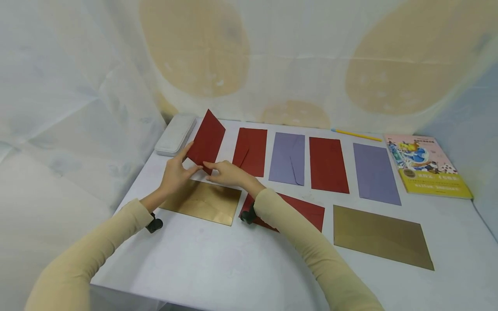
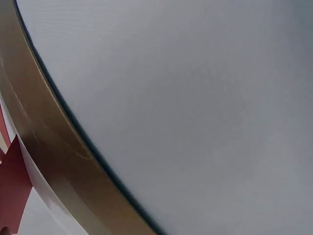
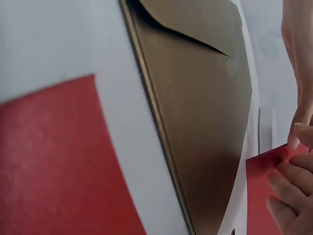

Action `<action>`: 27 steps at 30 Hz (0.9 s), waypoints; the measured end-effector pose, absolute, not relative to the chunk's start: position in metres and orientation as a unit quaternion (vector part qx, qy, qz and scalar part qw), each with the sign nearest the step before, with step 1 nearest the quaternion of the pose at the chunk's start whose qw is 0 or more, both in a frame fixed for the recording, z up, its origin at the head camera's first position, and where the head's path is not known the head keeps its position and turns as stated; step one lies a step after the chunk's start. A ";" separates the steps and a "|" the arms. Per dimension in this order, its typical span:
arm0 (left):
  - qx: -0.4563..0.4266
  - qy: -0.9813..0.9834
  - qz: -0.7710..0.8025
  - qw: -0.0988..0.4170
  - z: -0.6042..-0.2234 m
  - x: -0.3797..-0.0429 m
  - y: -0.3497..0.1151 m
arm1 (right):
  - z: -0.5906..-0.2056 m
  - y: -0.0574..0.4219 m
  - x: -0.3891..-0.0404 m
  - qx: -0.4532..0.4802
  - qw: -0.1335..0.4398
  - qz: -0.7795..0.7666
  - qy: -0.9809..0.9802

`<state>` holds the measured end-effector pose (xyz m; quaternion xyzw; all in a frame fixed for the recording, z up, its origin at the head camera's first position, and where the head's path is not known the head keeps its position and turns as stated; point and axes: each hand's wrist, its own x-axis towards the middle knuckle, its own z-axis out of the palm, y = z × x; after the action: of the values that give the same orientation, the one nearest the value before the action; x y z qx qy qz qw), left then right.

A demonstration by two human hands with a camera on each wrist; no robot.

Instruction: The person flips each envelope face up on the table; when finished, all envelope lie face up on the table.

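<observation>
A red envelope [image 1: 208, 140] is raised and tilted above the table's far left part. My left hand [image 1: 175, 173] holds it by its left edge, thumb low and fingers higher up. At its lower corner, my right hand [image 1: 229, 173] pinches it between thumb and fingers. Below the hands lies a gold envelope [image 1: 202, 203], whose flap edge shows in the right wrist view [image 3: 195, 93]. Under my right forearm is another red envelope [image 1: 307, 211], partly hidden. In the left wrist view, only part of the raised red envelope [image 2: 13, 191] appears at the edge.
A back row holds a red envelope [image 1: 250, 151], a purple one [image 1: 287, 157], a red card-like piece [image 1: 328, 164] and a purple one [image 1: 376, 172]. A gold piece [image 1: 381, 237] lies front right. A white case [image 1: 176, 134], a pencil [image 1: 358, 135] and a book [image 1: 426, 164] sit behind.
</observation>
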<state>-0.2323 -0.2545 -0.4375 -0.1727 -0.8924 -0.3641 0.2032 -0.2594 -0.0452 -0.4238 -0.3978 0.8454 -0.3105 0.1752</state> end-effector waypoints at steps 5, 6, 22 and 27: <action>-0.167 -0.893 -0.359 0.213 -0.438 -0.235 -0.258 | -0.424 -0.045 -0.258 -0.404 0.174 -0.305 0.845; -0.165 -0.895 -0.354 0.216 -0.439 -0.237 -0.259 | -0.424 -0.044 -0.258 -0.406 0.171 -0.302 0.845; -0.122 -0.921 -0.321 0.183 -0.442 -0.247 -0.267 | -0.429 -0.040 -0.264 -0.404 0.171 -0.247 0.864; -0.105 -0.942 -0.291 0.128 -0.444 -0.247 -0.269 | -0.431 -0.039 -0.266 -0.395 0.176 -0.253 0.866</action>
<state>-0.2472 -0.2685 -0.4443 -0.1046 -0.9425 -0.2908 0.1275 -0.2659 -0.0391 -0.4307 -0.3947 0.8656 -0.2528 0.1762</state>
